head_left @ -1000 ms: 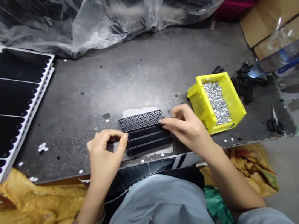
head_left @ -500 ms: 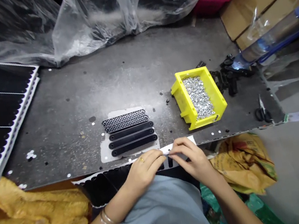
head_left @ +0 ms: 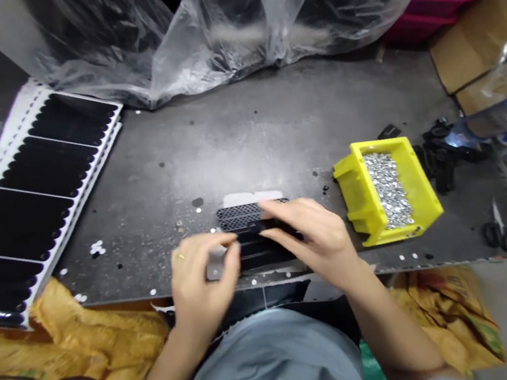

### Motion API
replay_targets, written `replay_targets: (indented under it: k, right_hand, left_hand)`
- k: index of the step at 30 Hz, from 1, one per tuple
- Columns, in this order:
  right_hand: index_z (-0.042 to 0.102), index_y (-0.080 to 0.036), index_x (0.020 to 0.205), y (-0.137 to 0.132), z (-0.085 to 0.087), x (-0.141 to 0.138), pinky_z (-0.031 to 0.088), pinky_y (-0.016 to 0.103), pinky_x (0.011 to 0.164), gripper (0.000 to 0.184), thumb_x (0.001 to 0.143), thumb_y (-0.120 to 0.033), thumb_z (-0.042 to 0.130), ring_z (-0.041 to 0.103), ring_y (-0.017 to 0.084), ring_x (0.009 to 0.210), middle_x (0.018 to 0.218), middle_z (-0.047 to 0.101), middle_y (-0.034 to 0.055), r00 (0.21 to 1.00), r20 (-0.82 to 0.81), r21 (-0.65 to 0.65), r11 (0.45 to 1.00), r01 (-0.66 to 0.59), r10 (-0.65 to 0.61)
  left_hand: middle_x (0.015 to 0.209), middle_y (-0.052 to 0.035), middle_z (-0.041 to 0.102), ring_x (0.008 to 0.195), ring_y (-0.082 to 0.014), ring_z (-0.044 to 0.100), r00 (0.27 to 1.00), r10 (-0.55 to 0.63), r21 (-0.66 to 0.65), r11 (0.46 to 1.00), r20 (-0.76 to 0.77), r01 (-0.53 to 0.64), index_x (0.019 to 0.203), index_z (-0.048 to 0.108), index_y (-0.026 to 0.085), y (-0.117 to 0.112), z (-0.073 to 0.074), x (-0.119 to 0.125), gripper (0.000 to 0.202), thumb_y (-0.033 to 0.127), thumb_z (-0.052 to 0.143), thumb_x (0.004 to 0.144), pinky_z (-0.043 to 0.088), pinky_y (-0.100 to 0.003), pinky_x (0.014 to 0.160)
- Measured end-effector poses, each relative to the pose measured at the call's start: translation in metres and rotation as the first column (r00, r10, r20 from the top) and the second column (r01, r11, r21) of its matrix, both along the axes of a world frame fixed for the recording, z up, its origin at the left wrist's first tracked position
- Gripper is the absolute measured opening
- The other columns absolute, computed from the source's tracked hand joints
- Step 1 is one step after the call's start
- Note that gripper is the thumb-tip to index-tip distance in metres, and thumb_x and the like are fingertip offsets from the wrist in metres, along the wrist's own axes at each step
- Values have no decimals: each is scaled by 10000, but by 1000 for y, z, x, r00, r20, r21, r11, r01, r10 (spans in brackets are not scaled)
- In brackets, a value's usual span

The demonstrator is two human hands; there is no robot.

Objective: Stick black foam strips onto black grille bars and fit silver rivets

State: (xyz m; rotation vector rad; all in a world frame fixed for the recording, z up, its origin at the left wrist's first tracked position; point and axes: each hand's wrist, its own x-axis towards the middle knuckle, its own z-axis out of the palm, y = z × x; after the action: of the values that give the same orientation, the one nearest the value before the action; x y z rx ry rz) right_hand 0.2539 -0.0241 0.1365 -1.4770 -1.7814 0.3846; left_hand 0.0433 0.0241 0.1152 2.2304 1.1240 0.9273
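Both hands are over a small group of flat black strips near the table's front edge. My left hand (head_left: pixel 205 279) has thumb and forefinger pinched at the left end of a thin black strip (head_left: pixel 249 235). On the right, my right hand (head_left: pixel 317 234) grips the same strip, its fingers slightly blurred and partly hiding it. Just beyond lie lattice-patterned black bars (head_left: pixel 238 217), side by side. Plain black bars (head_left: pixel 264 256) lie beneath and in front of the hands, partly covered. A pale backing piece (head_left: pixel 249 197) shows behind the bars.
A yellow bin (head_left: pixel 352 199) of small shiny metal pieces stands to the right, with scissors (head_left: pixel 498 230) beyond it. Sheets of black stickers (head_left: pixel 50 165) lie at left. Clear plastic (head_left: pixel 220 46) hangs along the back. A yellow sack (head_left: pixel 116 355) sits below the front edge.
My hands have moved from a white strip at the table edge up over the black bars, with a black strip now between them. The view has shifted left.
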Motion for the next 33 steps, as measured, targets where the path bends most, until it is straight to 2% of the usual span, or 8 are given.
replay_targets:
  k: [2, 4, 8, 15, 20, 23, 27, 33]
  right_hand:
    - [721, -251, 1231, 22, -8, -11, 554, 393, 902, 233, 1014, -226, 638, 692, 201, 992, 1104, 769, 54, 994, 59, -14, 996, -92, 93]
    - [762, -214, 1105, 33, -14, -16, 545, 391, 871, 159, 1016, -250, 635, 675, 201, 960, 1072, 767, 66, 985, 91, -43, 988, -145, 149]
    - [763, -211, 1142, 36, -19, -17, 527, 385, 846, 184, 1012, -251, 639, 644, 202, 958, 1078, 741, 80, 981, 83, -94, 981, -167, 175]
    - [765, -228, 1143, 38, -20, -17, 527, 391, 856, 187, 1016, -243, 629, 636, 205, 968, 1085, 734, 76, 980, 80, -125, 977, -171, 181]
    - [755, -212, 1185, 32, -8, -13, 550, 396, 892, 217, 1010, -259, 635, 646, 221, 1026, 1147, 736, 98, 973, 108, -148, 971, -188, 205]
    - [745, -224, 1208, 17, 0, 7, 566, 384, 914, 232, 1004, -282, 653, 672, 210, 1026, 1128, 725, 90, 993, 60, -228, 970, -83, 99]
    - [781, -242, 1067, -1, -3, 32, 564, 310, 720, 142, 988, -258, 665, 675, 161, 836, 957, 713, 40, 990, -52, -285, 952, 110, -130]
    - [789, -240, 1024, 2, -19, 40, 543, 296, 666, 132, 975, -236, 667, 654, 144, 780, 930, 708, 31, 987, -129, -272, 960, 58, -97]
  left_hand:
    - [973, -2, 776, 969, -209, 677, 988, 133, -105, 984, -82, -141, 963, 700, 252, 23, -3, -11, 48, 233, 657, 973, 430, -400, 947]
    - [952, 14, 783, 968, -218, 677, 984, 123, -193, 970, -128, -147, 918, 720, 266, 35, -10, -16, 103, 282, 642, 984, 395, -423, 973]
    - [957, 31, 789, 993, -216, 674, 989, 106, -267, 955, -108, -131, 926, 742, 287, 37, -19, -12, 140, 314, 623, 992, 348, -430, 1006]
    - [888, 37, 770, 966, -206, 663, 994, 98, -297, 949, -47, -107, 827, 709, 266, 38, -18, -7, 157, 286, 644, 969, 343, -414, 977]
    - [834, 36, 749, 933, -203, 658, 995, 98, -297, 949, -34, -104, 754, 655, 243, 43, -21, -4, 194, 293, 668, 941, 342, -414, 977]
    - [834, 34, 748, 929, -206, 656, 995, 91, -281, 955, -32, -97, 747, 652, 240, 44, -24, -4, 194, 295, 674, 932, 340, -421, 981]
    - [834, 29, 744, 911, -206, 659, 996, 84, -268, 960, -13, -84, 742, 653, 239, 45, -24, -4, 193, 300, 679, 924, 354, -425, 980]
    - [833, 18, 741, 892, -212, 660, 996, 84, -251, 964, -40, -91, 736, 655, 236, 47, -24, -5, 218, 338, 682, 927, 374, -447, 1002]
